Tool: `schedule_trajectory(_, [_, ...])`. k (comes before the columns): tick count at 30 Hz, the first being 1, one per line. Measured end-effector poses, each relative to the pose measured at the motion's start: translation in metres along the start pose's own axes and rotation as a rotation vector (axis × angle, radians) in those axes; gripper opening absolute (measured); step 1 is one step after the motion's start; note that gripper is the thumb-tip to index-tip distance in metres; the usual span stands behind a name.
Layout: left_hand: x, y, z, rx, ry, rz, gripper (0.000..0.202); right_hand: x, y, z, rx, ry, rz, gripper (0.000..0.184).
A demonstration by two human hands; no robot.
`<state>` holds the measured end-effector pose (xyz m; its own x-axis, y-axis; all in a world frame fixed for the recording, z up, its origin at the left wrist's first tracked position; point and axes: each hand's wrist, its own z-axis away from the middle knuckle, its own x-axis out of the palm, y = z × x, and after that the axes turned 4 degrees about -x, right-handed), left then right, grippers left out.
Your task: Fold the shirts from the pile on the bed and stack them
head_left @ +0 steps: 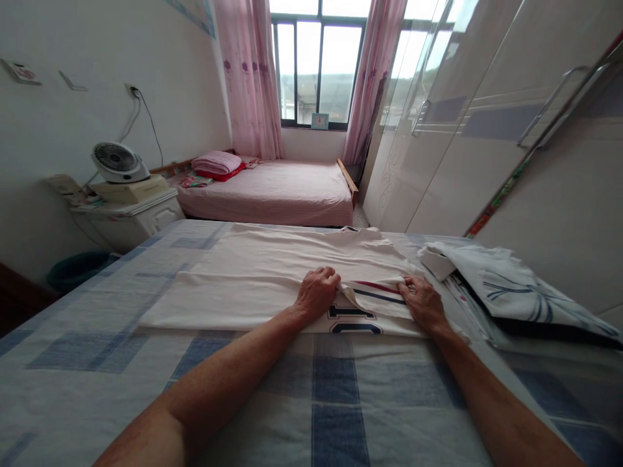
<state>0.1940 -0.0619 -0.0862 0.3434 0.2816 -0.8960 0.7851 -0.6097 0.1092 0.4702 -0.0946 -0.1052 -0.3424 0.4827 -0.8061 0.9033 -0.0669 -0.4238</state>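
Observation:
A white T-shirt [243, 295] lies on the bed in front of me, its near side folded over toward the middle. Dark printed characters show at its near edge, and a sleeve with a red and a dark stripe lies across the folded part. My left hand [317, 290] pinches the sleeve's open end, fingers closed on the cloth. Over at the shoulder end of the sleeve, my right hand [422, 299] also has its fingers closed on the fabric. The shirt's collar [349, 229] shows at the far edge.
A stack of folded clothes [525, 288] lies to the right on the blue-checked bedsheet [263, 395]. Beyond the bed are a pink-covered bed [292, 191] and a nightstand with a fan [119, 162]. A glossy wardrobe [452, 149] lines the right side.

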Motion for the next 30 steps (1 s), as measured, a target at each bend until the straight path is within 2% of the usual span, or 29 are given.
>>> schedule_trajectory(4, [-0.004,-0.002,0.004,0.220,0.128,0.100,0.019,0.000,-0.001,0.001,-0.011,0.006,-0.015,0.024])
schedule_trajectory(6, [-0.007,0.000,0.006,0.337,0.106,0.164,0.021,0.000,-0.001,0.001,-0.026,0.002,-0.018,0.027])
schedule_trajectory(8, [-0.010,0.003,0.007,0.396,0.060,0.221,0.021,0.000,0.000,0.001,-0.043,0.004,-0.025,0.028])
schedule_trajectory(12, [-0.009,0.008,0.009,0.380,0.012,0.238,0.016,0.001,0.004,-0.004,-0.050,0.031,-0.094,0.029])
schedule_trajectory(16, [-0.002,0.007,0.008,0.355,0.053,0.215,0.024,0.002,0.005,-0.008,-0.055,0.032,-0.136,0.036])
schedule_trajectory(20, [0.002,0.005,0.008,0.387,0.081,0.198,0.030,0.000,0.002,-0.009,-0.063,-0.016,-0.167,0.039])
schedule_trajectory(23, [0.002,0.005,0.008,0.424,0.047,0.162,0.033,-0.002,0.002,-0.009,-0.026,-0.016,-0.234,0.035])
schedule_trajectory(27, [-0.001,0.005,0.009,0.406,0.008,0.147,0.033,-0.002,0.002,-0.010,0.012,0.009,-0.347,0.030])
schedule_trajectory(30, [-0.003,0.006,0.010,0.394,-0.017,0.163,0.033,-0.001,0.004,-0.012,0.008,0.036,-0.366,0.039])
